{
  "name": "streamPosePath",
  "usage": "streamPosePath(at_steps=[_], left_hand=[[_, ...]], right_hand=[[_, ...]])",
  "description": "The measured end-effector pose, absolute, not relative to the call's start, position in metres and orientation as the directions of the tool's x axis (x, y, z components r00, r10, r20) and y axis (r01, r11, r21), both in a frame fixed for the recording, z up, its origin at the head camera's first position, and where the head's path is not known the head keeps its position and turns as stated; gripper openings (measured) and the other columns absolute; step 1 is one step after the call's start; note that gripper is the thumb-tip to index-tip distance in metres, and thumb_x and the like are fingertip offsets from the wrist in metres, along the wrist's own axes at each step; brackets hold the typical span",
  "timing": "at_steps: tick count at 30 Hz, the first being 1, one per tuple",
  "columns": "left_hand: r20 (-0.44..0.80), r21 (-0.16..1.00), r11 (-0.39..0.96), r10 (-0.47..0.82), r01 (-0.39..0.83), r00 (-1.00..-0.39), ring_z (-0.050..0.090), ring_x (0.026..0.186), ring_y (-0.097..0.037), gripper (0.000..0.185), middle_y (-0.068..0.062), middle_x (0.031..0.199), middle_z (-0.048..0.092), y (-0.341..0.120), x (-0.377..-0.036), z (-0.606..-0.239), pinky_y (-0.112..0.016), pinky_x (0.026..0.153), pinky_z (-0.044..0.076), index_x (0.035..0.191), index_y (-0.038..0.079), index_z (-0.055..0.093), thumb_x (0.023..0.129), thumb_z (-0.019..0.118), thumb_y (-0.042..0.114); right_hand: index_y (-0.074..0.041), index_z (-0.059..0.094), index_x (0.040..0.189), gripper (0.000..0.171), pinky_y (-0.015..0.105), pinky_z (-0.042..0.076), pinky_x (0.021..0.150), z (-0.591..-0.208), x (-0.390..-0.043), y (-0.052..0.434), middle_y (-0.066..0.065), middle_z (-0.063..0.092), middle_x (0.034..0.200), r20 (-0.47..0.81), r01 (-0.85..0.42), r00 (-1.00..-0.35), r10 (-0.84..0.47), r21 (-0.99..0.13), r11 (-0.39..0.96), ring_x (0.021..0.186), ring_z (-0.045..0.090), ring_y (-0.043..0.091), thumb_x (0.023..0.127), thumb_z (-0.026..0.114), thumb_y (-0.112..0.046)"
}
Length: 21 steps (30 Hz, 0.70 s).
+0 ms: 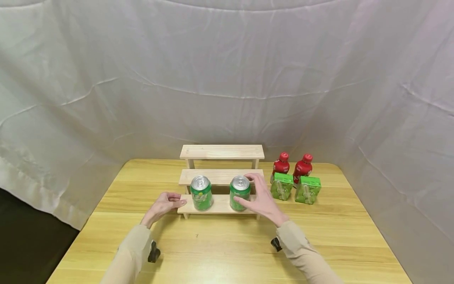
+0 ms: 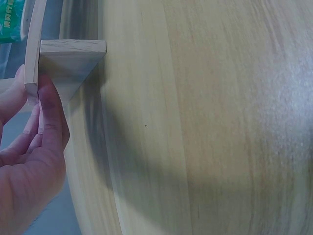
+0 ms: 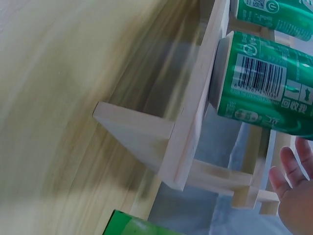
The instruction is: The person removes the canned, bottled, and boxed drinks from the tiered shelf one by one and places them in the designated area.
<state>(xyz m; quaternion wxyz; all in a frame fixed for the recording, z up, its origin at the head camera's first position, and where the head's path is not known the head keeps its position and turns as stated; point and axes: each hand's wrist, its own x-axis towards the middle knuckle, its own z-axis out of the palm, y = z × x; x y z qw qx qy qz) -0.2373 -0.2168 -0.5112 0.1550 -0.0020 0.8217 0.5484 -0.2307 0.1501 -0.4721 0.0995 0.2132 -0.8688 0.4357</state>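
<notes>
A three-tier wooden display rack [image 1: 222,151] stands on the table. My left hand [image 1: 166,204] pinches the left end of its lowest board, thumb above and fingers beneath, as the left wrist view shows. Two green soda cans stand upright on that board: the left can [image 1: 201,197] by itself, the right can [image 1: 239,193] in my right hand [image 1: 264,199]. The thumb lies across the front of this can and the fingers curve behind it, partly hidden. In the right wrist view, the can's base [image 3: 221,71] meets the board.
Right of the rack stand two red bottles [image 1: 281,165] [image 1: 303,167], with two green drink cartons [image 1: 282,186] [image 1: 307,190] in front of them. The wooden table [image 1: 220,252] extends toward me. A pale curtain [image 1: 227,79] hangs behind and at both sides.
</notes>
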Motion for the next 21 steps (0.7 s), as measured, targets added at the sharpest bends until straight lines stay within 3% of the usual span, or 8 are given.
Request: streamPosePath(at_steps=[7,14,21], left_hand=[[-0.251,0.905,0.391,0.173,-0.167,-0.952,0.063,0.093,-0.015,0.056,-0.031,0.117,0.063,-0.218,-0.237,-0.512,-0.03,0.085,0.057,0.131,-0.023,0.046,0.095,0.068,0.015],[-0.248,0.905,0.393,0.172,-0.165,-0.953,0.063,0.097,-0.018,0.057,-0.032,0.12,0.062,-0.218,-0.237,-0.512,-0.031,0.088,0.057,0.132,-0.022,0.047,0.095,0.069,0.016],[-0.256,0.904,0.389,0.159,-0.177,-0.954,0.063,0.097,-0.018,0.057,-0.03,0.119,0.063,-0.217,-0.237,-0.512,-0.027,0.087,0.056,0.132,-0.02,0.049,0.093,0.071,0.017]], right_hand=[[-0.012,0.042,0.139,0.08,0.052,0.049,0.102,-0.475,-0.231,0.143,0.008,0.055,0.128,0.372,-0.467,-0.884,-0.283,-0.723,0.509,0.119,0.055,0.026,0.075,0.088,-0.03],[-0.007,0.039,0.14,0.088,0.053,0.051,0.104,-0.479,-0.233,0.14,0.013,0.058,0.128,0.4,-0.49,-0.872,-0.283,-0.718,0.495,0.12,0.059,0.03,0.071,0.091,-0.023],[-0.004,0.041,0.136,0.084,0.053,0.052,0.101,-0.478,-0.231,0.136,0.016,0.059,0.125,0.436,-0.506,-0.862,-0.259,-0.705,0.497,0.117,0.06,0.032,0.07,0.091,-0.016]])
